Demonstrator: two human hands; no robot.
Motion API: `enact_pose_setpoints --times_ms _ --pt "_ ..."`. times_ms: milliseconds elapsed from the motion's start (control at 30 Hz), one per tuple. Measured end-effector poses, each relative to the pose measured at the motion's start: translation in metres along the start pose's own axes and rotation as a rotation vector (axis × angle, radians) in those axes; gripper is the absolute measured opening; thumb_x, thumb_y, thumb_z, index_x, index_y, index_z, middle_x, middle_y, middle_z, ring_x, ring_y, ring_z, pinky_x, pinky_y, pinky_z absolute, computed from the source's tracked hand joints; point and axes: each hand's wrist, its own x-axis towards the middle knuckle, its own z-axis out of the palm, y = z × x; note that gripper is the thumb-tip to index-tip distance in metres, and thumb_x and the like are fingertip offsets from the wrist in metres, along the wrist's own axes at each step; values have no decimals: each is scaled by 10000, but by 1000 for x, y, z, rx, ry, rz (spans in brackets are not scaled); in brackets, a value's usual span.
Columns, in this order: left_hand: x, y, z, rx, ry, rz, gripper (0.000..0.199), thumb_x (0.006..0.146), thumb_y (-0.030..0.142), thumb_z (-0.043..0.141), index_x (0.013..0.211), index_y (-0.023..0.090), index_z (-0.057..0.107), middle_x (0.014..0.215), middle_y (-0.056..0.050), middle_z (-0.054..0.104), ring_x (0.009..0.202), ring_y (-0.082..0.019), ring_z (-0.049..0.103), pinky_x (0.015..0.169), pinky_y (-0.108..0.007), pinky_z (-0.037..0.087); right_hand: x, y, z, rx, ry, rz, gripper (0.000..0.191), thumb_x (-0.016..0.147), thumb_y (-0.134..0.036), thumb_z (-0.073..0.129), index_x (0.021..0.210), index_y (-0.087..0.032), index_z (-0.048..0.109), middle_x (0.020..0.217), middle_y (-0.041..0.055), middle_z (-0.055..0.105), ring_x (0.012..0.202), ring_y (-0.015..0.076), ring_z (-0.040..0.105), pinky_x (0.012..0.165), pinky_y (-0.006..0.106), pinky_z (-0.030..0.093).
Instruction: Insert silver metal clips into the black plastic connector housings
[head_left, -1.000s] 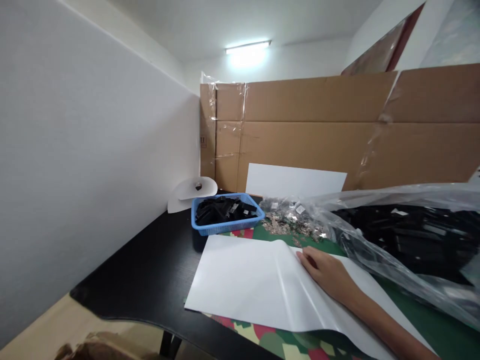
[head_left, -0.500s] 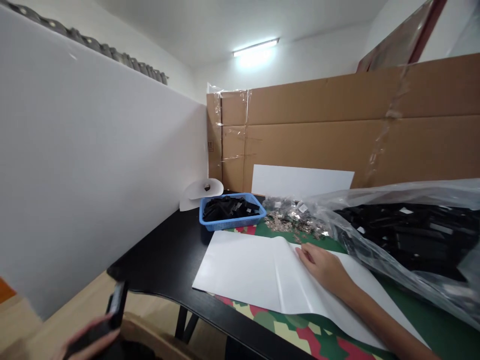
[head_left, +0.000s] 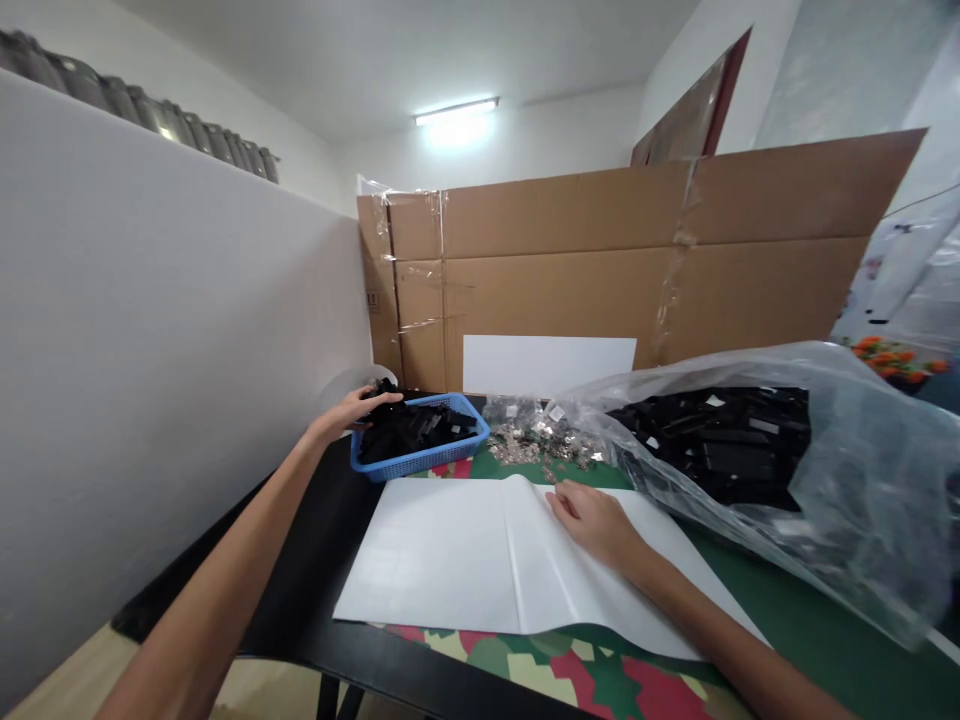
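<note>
Currently, a small printed box mark (head_left: 373, 300) is showing on the brown cardboard wall (head_left: 555, 215) at centre left of the frame; its two upright strokes are looking like arrows. White labels (head_left: 763, 426) are sitting on the glossy black pieces (head_left: 724, 455) at right, too small to read.

The person's left hand (head_left: 361, 406) is reaching over the left end of a blue perforated plastic basket (head_left: 420, 463), left of centre. Its fingers are lying across a dark black item (head_left: 384, 386) at the basket's upper left corner; whether the grip is closing on it, and which way that item is pointing, I cannot tell. The basket's long axis is running left to right, rising slightly rightward, and it is holding a heap of black parts (head_left: 412, 430).

At lower centre, the right hand (head_left: 589, 515) is resting loosely curled on a glossy white sheet (head_left: 435, 550), whose long axis is running left to right; whether the grip is pinching any of it is hidden.

A clear plastic bag (head_left: 862, 440) is containing the black pieces, while small shiny metallic bits (head_left: 525, 447) are lying in a pile behind the sheet on the bench (head_left: 307, 610).
</note>
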Motion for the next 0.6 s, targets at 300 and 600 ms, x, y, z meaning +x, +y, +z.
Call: enact_pose_setpoints --times_ms 300,600 --pt "-7 -11 17 301 -100 100 398 981 425 676 1284 168 645 1322 -111 664 1195 -286 647 1034 -520 532 0 -2 -4 -2 -15 0 344 1041 -304 414 731 -207 525 768 37 641 725 191 607 637 305 282" --pt "-23 23 73 580 108 -47 648 944 607 630 1428 185 542 1469 -168 547 1325 -373 537 1081 -607 448 -2 -2 -4 18 11 -20 378 1051 -336 385 707 -217 490 761 45 640 701 193 594 644 312 303"
